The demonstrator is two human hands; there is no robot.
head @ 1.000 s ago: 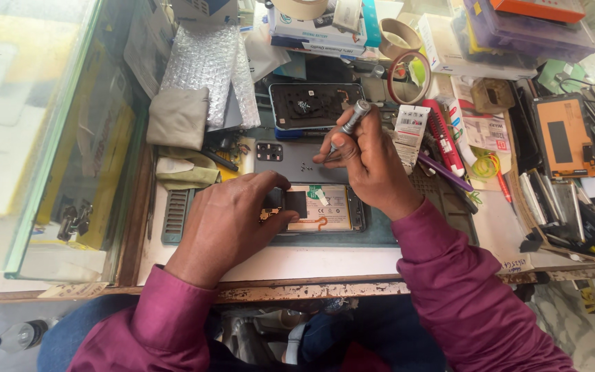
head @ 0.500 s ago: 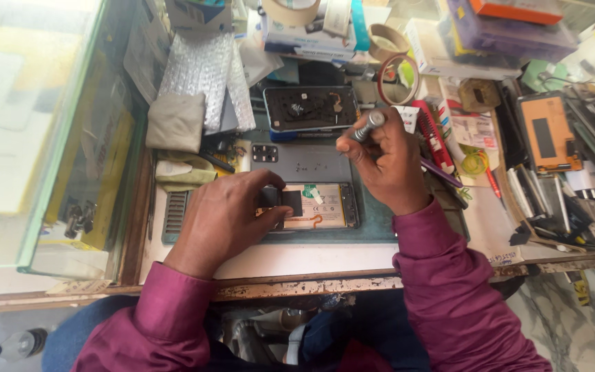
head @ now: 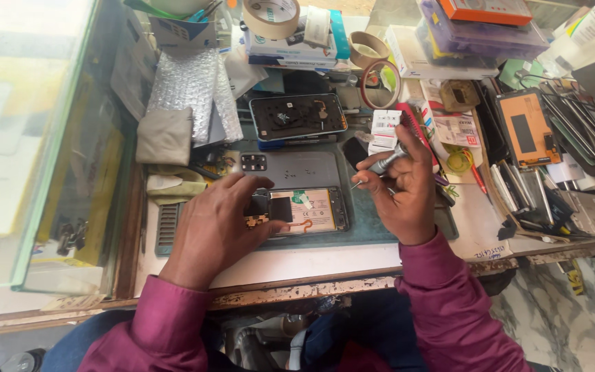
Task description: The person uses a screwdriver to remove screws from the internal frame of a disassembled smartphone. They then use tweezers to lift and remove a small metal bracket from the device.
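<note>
Right fingers: the right hand [head: 404, 189] has thumb and fingertips [head: 408, 148] pinched around a slim metal screwdriver [head: 382, 165], its tip pointing down-left and held clear above the mat.
Left fingers: the left hand [head: 218, 224] lies flat, fingers spread a little, fingertips pressing on the left end of the opened phone [head: 304, 210]; nothing is pinched.
Opened phone: lies lengthwise on the dark green work mat [head: 373, 231], back removed, battery label and an orange flex strip showing; its left end is covered by the hand.
Grey back cover: a grey back cover [head: 290, 169] with a camera cluster lies just behind the opened phone, touching or nearly so.
Second phone: 1 more phone [head: 297, 116] with a blue frame rests farther back, inner side up.
Left of mat: bubble wrap [head: 191, 89] and a folded beige cloth [head: 165, 136].
Back edge: 2 tape rolls [head: 270, 15] are visible at least, near small boxes.
Right side: an orange flat device [head: 525, 127] and what looks like a row of metal tools [head: 573, 117], too cluttered to count.
Sleeves: both arms wear maroon sleeves [head: 449, 303].
</note>
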